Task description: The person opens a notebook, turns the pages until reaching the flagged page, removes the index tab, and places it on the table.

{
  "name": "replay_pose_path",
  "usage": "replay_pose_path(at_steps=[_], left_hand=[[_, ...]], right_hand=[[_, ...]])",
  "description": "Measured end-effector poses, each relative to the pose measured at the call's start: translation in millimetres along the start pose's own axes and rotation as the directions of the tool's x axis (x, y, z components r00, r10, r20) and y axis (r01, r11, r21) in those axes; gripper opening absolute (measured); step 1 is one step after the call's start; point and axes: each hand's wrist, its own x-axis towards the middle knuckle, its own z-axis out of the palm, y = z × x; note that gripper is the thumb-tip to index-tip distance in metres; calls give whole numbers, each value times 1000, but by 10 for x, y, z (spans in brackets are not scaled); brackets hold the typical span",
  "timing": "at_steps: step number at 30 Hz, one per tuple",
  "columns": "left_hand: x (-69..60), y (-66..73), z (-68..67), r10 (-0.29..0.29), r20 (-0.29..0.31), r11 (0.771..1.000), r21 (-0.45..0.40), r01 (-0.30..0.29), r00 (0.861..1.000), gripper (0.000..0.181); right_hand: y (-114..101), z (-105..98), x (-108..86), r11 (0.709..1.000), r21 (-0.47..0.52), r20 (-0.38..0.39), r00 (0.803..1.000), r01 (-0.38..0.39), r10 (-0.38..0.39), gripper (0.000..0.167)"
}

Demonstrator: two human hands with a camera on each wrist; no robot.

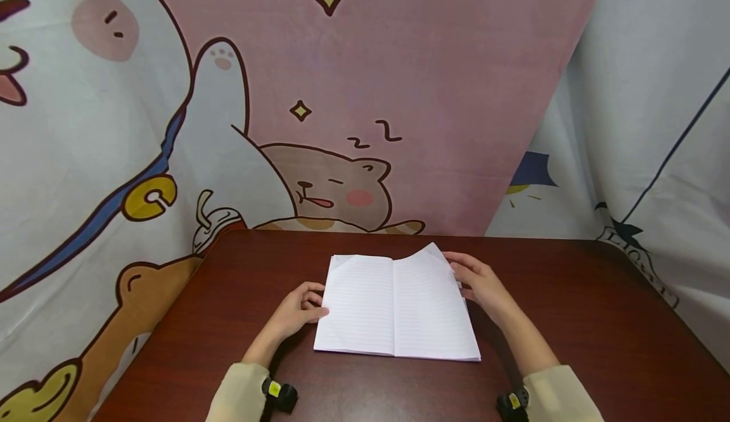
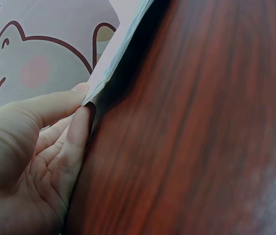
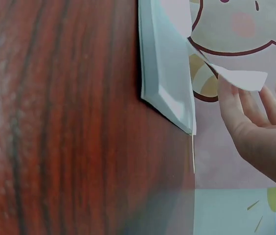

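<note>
An open notebook (image 1: 356, 305) with white lined pages lies on the table, its upper right page corner lifted. At its left edge my left hand (image 1: 299, 308) pinches the notebook between thumb and fingers; the left wrist view shows the thumb (image 2: 62, 105) on top and a finger underneath. My right hand (image 1: 481, 282) is at the upper right edge. In the right wrist view, a raised page (image 3: 241, 78) lies across the fingers of that hand (image 3: 260, 132), while the thumb stays apart from it. The head view hides some right fingertips behind the page.
The dark red-brown wooden table (image 1: 587, 320) extends around the notebook on all sides. Behind it hangs a pink cloth (image 1: 456, 92) with cartoon animals, and a white cloth (image 1: 644, 124) hangs at the right. Each wrist wears a small black camera (image 1: 281, 395).
</note>
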Motion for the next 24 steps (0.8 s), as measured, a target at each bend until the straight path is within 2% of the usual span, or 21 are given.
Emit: replay_pose_path(at_steps=[3, 8, 10, 17, 24], left_hand=[[0, 4, -3, -8, 1, 1000, 4, 8, 1000, 52], [13, 22, -6, -80, -4, 997, 12, 80, 997, 52], [20, 22, -1, -89, -4, 996, 12, 89, 996, 51], [10, 36, 6, -84, -3, 996, 11, 84, 996, 51], [14, 31, 5, -87, -5, 996, 9, 87, 996, 50]], right_hand=[[-14, -3, -21, 1000, 23, 41, 999, 22, -23, 48], [-36, 16, -42, 999, 1, 96, 995, 32, -32, 44], [-37, 31, -41, 999, -18, 114, 993, 36, -33, 44], [-34, 85, -43, 996, -81, 152, 988, 48, -36, 49], [-57, 116, -51, 996, -72, 201, 979, 58, -43, 49]])
